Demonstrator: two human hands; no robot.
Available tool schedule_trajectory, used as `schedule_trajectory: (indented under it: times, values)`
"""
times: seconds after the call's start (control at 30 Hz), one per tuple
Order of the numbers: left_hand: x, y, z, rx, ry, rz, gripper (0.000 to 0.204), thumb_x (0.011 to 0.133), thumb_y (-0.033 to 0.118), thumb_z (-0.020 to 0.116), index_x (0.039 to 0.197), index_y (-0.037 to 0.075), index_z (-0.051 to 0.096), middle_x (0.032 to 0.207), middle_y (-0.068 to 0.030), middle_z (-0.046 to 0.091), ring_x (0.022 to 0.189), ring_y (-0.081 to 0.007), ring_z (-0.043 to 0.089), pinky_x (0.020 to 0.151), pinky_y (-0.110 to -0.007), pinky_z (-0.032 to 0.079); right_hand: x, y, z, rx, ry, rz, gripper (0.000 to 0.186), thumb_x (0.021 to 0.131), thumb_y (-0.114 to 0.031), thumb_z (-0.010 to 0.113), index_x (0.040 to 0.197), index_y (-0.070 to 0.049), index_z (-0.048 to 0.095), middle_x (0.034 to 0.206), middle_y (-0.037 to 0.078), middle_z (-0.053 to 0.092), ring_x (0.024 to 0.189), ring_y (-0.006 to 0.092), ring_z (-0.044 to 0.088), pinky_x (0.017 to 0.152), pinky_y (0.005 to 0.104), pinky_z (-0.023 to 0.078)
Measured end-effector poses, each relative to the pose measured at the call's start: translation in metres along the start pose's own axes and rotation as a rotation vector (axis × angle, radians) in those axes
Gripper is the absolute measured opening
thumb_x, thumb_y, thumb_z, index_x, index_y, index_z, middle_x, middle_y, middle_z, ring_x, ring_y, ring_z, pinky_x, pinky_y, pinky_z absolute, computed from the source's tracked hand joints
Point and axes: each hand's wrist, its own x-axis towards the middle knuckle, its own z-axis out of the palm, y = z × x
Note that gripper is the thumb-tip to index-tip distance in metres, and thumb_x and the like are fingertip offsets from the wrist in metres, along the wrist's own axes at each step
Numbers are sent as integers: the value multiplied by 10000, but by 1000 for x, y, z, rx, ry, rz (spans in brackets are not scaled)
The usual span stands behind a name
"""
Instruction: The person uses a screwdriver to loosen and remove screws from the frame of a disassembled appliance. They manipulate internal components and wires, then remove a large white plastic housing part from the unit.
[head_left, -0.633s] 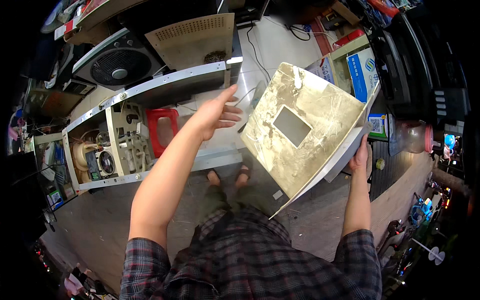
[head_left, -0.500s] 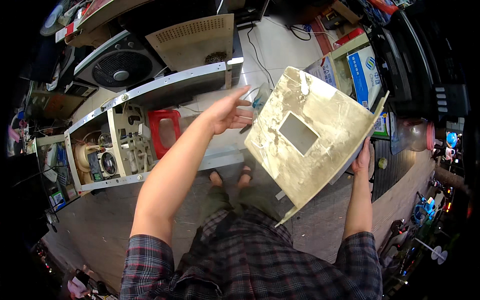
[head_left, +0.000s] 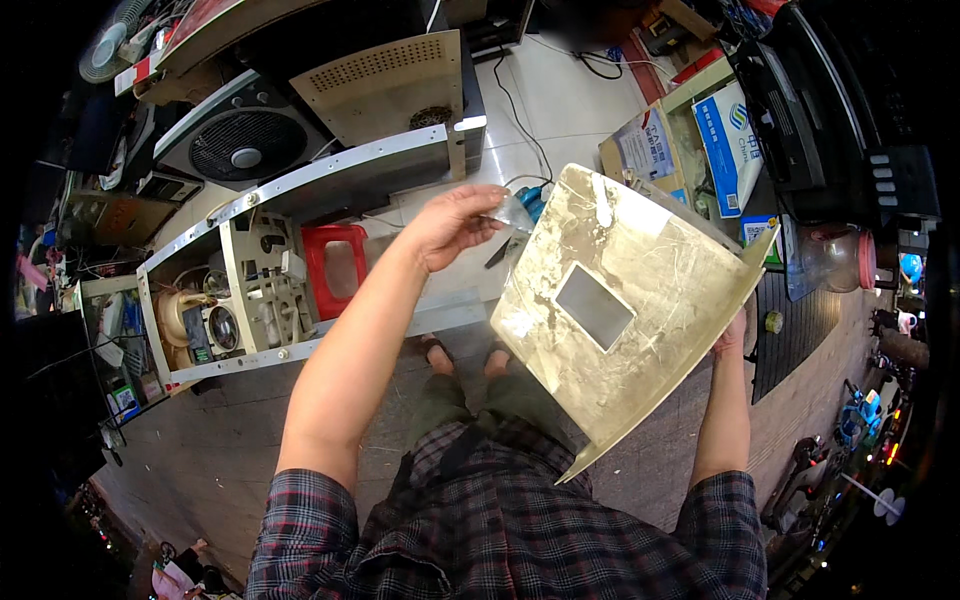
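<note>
A worn, yellowed plastic panel (head_left: 665,285) with a rectangular cut-out and a raised lip along its right side is held tilted in front of me. My right hand (head_left: 734,334) grips it by the lower right edge, its fingers mostly hidden behind the panel. My left hand (head_left: 458,226) is closed in a pinch on a clear plastic film (head_left: 514,212) at the panel's upper left edge. Scuffs, peeled patches and a whitish streak mark the panel's face. Whether the film is stuck to the panel I cannot tell.
To the left lies an opened metal-framed appliance (head_left: 240,290) with parts inside, beside a red plastic stool (head_left: 336,270). A blue tool (head_left: 532,198) with a black cord rests on the tiles. Cardboard boxes (head_left: 640,148) and a red-lidded jar (head_left: 832,258) stand to the right.
My left hand has gone from open, fingers spread, to pinching the clear film. The panel has dropped slightly toward me, with my right hand still holding it.
</note>
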Motion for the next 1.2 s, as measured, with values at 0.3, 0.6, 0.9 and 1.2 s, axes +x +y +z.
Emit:
schedule_trajectory:
  times: [0.3, 0.6, 0.9, 1.2]
  values:
    - [-47, 59, 4, 69, 140, 204, 243, 960, 103, 608, 1190, 38, 656, 858, 6, 612, 770, -89, 583, 741, -235, 504, -25, -24, 59, 8, 126, -85, 629, 1029, -553, 466, 1409, -52, 480, 1310, 98, 612, 1165, 255, 616, 999, 389, 511]
    - [-77, 78, 1, -151, 271, 361, 355, 973, 148, 642, 1258, -63, 606, 926, -71, 659, 836, -135, 667, 735, -206, 568, -21, -43, 58, 8, 124, -118, 683, 1030, -545, 476, 1455, -13, 427, 1388, 124, 559, 1236, 268, 569, 1042, 399, 460]
    - [-203, 41, -39, -300, 171, 491, 346, 945, 120, 606, 1271, 10, 572, 803, -4, 588, 609, -65, 512, 691, -229, 512, -14, -29, 44, 110, 152, -154, 721, 1017, -566, 486, 1488, -27, 397, 1456, 104, 517, 1312, 272, 513, 1086, 406, 424]
    - [-280, -131, -18, -303, 422, -90, 364, 931, 142, 690, 1260, 23, 594, 720, 26, 500, 604, -99, 454, 553, -245, 380, -2, 26, 23, 183, 32, -63, 728, 1020, -574, 465, 1529, -68, 344, 1513, 117, 453, 1346, 303, 477, 1103, 430, 418]
